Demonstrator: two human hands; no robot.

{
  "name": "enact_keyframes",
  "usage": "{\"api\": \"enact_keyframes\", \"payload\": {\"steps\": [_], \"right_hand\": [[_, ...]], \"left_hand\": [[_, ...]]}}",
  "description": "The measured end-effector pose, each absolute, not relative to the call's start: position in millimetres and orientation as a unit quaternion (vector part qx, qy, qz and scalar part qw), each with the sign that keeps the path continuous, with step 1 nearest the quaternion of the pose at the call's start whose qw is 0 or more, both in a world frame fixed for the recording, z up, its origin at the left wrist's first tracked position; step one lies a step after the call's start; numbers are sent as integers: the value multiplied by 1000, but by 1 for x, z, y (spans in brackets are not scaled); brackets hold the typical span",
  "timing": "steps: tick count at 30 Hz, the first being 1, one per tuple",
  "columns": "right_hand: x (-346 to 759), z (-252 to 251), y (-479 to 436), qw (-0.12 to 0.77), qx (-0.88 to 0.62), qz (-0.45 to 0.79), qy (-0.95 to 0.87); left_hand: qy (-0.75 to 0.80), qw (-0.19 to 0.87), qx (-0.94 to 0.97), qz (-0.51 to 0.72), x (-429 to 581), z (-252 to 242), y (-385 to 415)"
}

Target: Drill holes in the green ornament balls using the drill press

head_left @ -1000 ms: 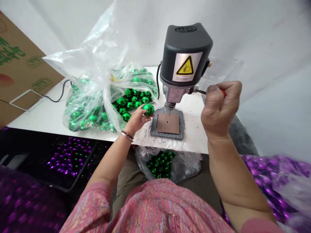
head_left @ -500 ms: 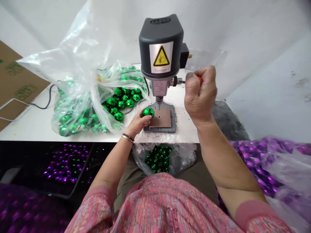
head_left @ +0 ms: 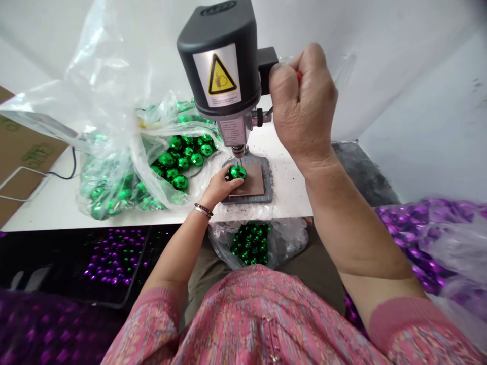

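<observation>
A small bench drill press (head_left: 222,61) with a black motor housing and a yellow warning label stands on the white table (head_left: 49,203). My left hand (head_left: 220,186) pinches a shiny green ball (head_left: 238,172) on the drill's brown base plate (head_left: 254,183), right under the drill bit (head_left: 239,154). My right hand (head_left: 302,104) is a closed fist around the red-tipped feed lever (head_left: 299,76) at the drill's right side.
A clear plastic bag (head_left: 125,147) full of green balls lies left of the drill. Another bag of green balls (head_left: 251,243) rests in my lap. Purple balls fill a dark tray (head_left: 110,253) lower left and a bag (head_left: 437,238) at right. A cardboard box (head_left: 23,157) stands far left.
My left hand carried the green ball from beside the bag onto the base plate under the bit. My right fist stayed on the lever. The camera moved closer and to the right.
</observation>
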State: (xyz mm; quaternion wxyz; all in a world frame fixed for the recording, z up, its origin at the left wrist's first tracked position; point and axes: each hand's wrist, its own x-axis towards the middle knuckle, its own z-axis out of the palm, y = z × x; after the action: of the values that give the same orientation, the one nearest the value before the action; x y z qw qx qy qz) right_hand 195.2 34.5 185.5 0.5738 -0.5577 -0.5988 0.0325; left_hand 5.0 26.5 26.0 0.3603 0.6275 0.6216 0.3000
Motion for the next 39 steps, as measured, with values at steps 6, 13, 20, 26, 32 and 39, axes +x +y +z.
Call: {"api": "enact_keyframes", "payload": {"steps": [6,13,20,26,32,39], "right_hand": [[195,182,32,594,-530,50,-603],[194,180,30,612,-518,50,-595],[201,150,13,610,-477,5,-633],[204,126,-1,579,-494,-8,-649],[202,113,0,589,-485,-37,-645],[200,96,5,624,-455,-96,-628]], "left_hand": [[640,299,661,252,19,33,29],[622,338,653,268,27,34,34],[624,338,646,282,25,27,32],[621,351,641,282,26,28,30],[618,342,648,285,25,23,30],[610,343,655,285,23,21,30]]}}
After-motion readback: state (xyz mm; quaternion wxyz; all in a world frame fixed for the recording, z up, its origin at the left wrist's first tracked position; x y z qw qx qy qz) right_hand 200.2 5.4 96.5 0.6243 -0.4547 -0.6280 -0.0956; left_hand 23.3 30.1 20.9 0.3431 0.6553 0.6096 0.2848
